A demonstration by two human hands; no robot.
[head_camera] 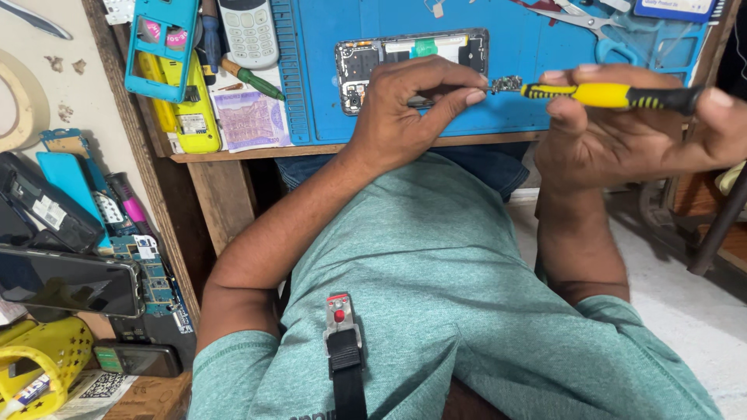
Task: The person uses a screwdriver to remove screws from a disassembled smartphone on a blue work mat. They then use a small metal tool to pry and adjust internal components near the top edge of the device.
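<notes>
My left hand pinches a small circuit board piece between thumb and fingers, just above the near edge of the blue work mat. My right hand grips a yellow-and-black screwdriver held level, with its tip touching that small board. Behind my left hand an opened smartphone, its back cover off and internals showing, lies on the mat, partly hidden by my fingers.
On the wooden bench's left lie a teal phone frame, a keypad phone, a yellow phone body, a banknote and a green screwdriver. Scissors rest at the back right. Phones, circuit boards and a yellow basket crowd the lower left shelf.
</notes>
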